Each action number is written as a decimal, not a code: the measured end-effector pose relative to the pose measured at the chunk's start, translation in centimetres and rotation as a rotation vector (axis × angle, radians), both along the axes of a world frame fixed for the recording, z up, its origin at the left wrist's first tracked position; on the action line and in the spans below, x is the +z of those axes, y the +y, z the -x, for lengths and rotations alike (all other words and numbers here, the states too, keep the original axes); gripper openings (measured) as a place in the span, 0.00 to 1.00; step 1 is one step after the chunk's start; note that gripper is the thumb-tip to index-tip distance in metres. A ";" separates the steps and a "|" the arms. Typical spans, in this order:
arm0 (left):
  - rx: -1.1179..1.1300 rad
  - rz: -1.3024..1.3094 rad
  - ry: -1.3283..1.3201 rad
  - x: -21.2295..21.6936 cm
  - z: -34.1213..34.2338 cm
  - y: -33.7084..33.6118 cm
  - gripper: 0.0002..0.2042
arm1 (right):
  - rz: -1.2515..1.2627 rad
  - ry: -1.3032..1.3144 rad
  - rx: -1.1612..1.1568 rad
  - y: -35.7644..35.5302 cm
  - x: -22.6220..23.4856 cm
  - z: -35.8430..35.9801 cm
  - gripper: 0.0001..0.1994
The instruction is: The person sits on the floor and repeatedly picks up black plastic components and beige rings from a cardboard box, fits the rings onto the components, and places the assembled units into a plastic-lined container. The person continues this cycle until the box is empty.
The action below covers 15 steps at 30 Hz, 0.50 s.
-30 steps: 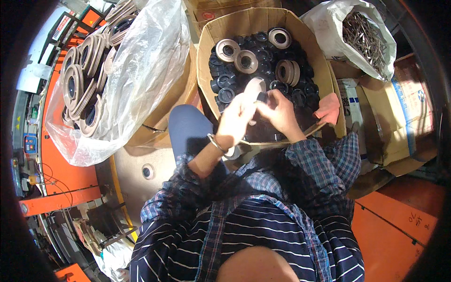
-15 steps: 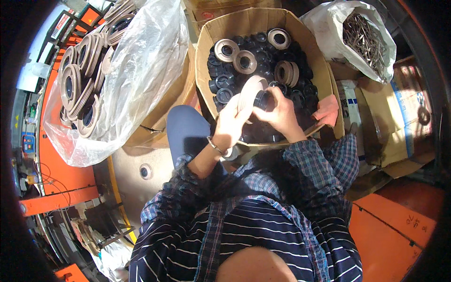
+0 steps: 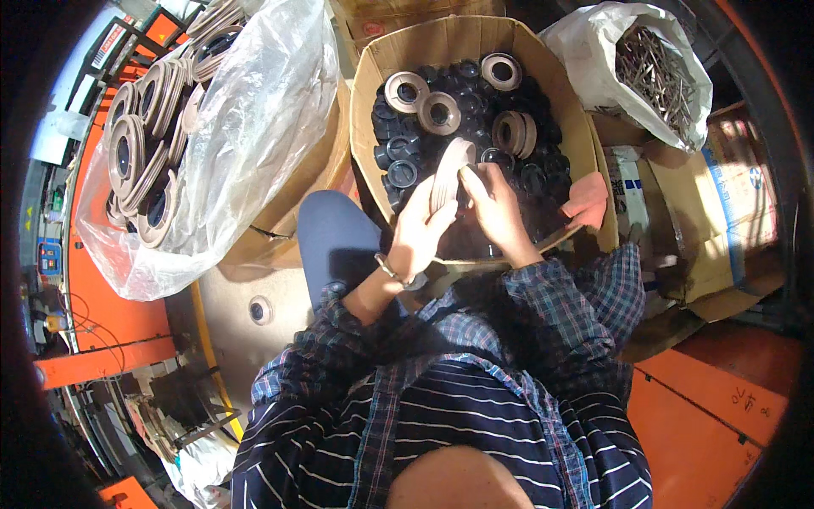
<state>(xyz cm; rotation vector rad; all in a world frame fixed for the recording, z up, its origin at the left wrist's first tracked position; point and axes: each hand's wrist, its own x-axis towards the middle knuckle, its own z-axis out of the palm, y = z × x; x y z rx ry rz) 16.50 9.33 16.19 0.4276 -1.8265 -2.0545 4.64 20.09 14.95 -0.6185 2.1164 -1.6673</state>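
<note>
My left hand [image 3: 415,233] is closed around a tan grooved ring [image 3: 454,163], held on edge above an open carton [image 3: 367,127]. My right hand [image 3: 502,216] meets the ring from the right, fingers bent at its side and closed on a dark plastic piece that they partly hide. Below both hands the carton is filled with black plastic collars [image 3: 402,174]. On top of them lie several tan rings, among them a flat one [image 3: 439,113] and a grooved one [image 3: 515,134] on its side.
To the left, a clear plastic bag [image 3: 271,136] holds stacked tan rings [image 3: 127,157]. A white sack [image 3: 585,42] of thin metal pieces [image 3: 657,76] stands at the far right. One loose ring [image 3: 260,310] lies on the floor. A pink cloth [image 3: 587,200] hangs over the carton's right edge.
My right hand has shifted slightly left and down against the ring, and its fingers now cover more of the black piece. My left hand keeps its hold on the ring.
</note>
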 end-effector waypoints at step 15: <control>-0.011 -0.266 -0.063 -2.0 0.7 -2.1 0.16 | -0.016 0.496 0.229 0.5 -1.7 -0.2 0.23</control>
